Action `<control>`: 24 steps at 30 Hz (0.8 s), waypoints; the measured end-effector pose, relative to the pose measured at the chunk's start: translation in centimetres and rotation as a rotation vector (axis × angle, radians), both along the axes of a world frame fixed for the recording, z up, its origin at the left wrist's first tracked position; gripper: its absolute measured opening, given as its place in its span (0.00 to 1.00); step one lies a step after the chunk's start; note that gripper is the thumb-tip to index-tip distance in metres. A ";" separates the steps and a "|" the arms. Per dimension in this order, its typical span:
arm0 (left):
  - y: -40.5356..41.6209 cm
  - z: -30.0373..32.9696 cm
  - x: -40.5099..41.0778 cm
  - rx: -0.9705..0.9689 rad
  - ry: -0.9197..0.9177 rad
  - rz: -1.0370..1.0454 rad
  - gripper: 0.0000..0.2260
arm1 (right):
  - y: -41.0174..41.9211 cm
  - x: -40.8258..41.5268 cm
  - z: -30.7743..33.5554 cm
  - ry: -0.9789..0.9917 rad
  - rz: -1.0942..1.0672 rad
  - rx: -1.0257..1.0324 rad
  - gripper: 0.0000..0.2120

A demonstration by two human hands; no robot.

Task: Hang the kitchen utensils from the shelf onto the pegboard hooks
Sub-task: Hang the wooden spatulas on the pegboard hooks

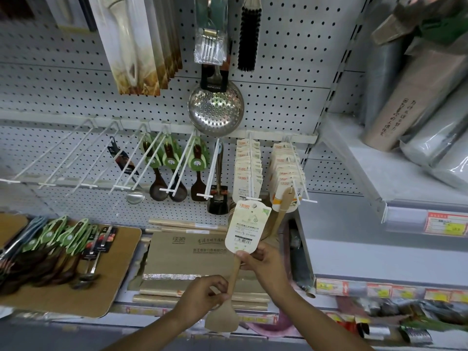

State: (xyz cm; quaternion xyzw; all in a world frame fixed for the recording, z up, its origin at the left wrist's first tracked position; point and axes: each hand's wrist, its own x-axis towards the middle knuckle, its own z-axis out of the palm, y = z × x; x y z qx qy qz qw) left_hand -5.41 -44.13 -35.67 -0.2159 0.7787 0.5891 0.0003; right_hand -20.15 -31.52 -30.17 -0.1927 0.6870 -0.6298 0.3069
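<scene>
A wooden spatula (222, 319) with a white card label (247, 228) is held upright in front of the pegboard (286, 79). My left hand (202, 297) grips its handle low down. My right hand (263, 262) pinches the bottom of the label. The label's top hole sits just below the tip of a white hook (252, 171) that carries several identical labelled spatulas. A second full hook (297, 171) hangs to the right. More utensils with green cards (63, 236) lie on a board on the shelf at left.
Several empty white hooks (58, 158) jut out at left. Dark wooden spoons (174, 173), a ladle and a steel skimmer (216, 110) hang in the middle. Flat boxes and rolls (192, 252) lie on the shelf below. A shelf with wrapped rolls (415, 115) projects at right.
</scene>
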 end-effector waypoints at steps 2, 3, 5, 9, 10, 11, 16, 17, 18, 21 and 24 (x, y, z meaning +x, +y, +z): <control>-0.1 -0.6 0.3 0.021 -0.010 -0.004 0.11 | 0.0 0.3 -0.1 -0.005 -0.002 -0.007 0.11; -0.1 -0.8 0.4 0.036 -0.006 -0.002 0.10 | 0.0 0.4 -0.1 -0.004 0.000 -0.010 0.11; 0.2 -0.9 0.5 0.046 0.006 -0.008 0.05 | 0.0 0.5 -0.1 0.003 0.001 -0.007 0.11; 0.6 -1.3 0.3 0.061 0.014 -0.014 0.09 | -0.3 0.0 -0.2 0.005 -0.014 0.002 0.11; 0.6 -1.4 0.2 0.065 0.011 -0.020 0.10 | -0.3 -0.1 -0.2 0.008 -0.016 0.006 0.11; 0.6 -1.4 0.1 0.067 0.005 -0.025 0.11 | -0.4 -0.3 -0.2 0.008 -0.021 0.009 0.11; 0.7 -1.5 -0.7 0.112 -0.029 -0.024 0.07 | -0.8 -0.9 -0.1 0.017 -0.032 0.023 0.11; 0.7 -1.5 -0.8 0.121 -0.037 -0.018 0.06 | -0.9 -1.1 0.0 0.020 -0.033 0.024 0.11; 0.7 -1.6 -1.0 0.128 -0.042 -0.013 0.05 | -1.0 -1.2 0.1 0.025 -0.033 0.024 0.11; 0.7 -1.6 -1.7 0.130 -0.051 0.013 0.05 | -1.5 -1.9 0.6 0.039 -0.027 0.017 0.12; 0.4 -1.5 -2.6 0.083 -0.047 0.031 0.09 | -2.2 -2.6 0.9 0.041 -0.036 0.014 0.12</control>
